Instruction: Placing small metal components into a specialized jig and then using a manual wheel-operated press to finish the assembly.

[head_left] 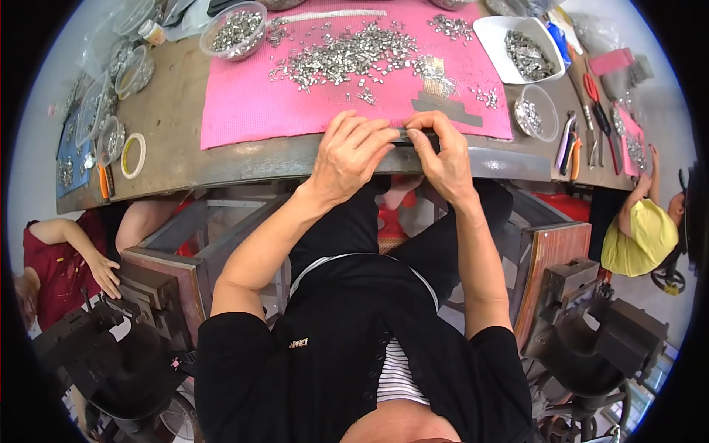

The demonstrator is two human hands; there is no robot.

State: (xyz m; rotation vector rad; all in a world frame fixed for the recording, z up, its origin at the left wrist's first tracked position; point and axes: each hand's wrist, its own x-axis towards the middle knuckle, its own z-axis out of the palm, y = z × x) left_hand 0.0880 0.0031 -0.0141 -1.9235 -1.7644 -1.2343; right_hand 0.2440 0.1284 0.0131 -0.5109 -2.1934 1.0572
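Note:
At the front edge of the bench, my left hand point(353, 156) and my right hand point(445, 153) meet with fingertips close together. Both hands are closed in a pinch. A small silvery metal part point(402, 135) shows between them, at the right thumb and forefinger; what the left fingers grip is hidden. Just beyond is a pink mat point(244, 111) bearing a loose heap of small metal parts point(347, 55). Grey flat strips point(447, 109) lie on the mat past my right hand, with a brownish piece point(436, 74) behind them.
A clear tub of parts point(235, 33) stands far left, a white tray point(487, 37) far right, with a smaller clear tub point(535, 114) nearer. Pliers point(572, 151) and red-handled tools point(598, 92) lie rightward. A tape roll point(134, 156) rests left. People sit on both sides, beside machines point(148, 295).

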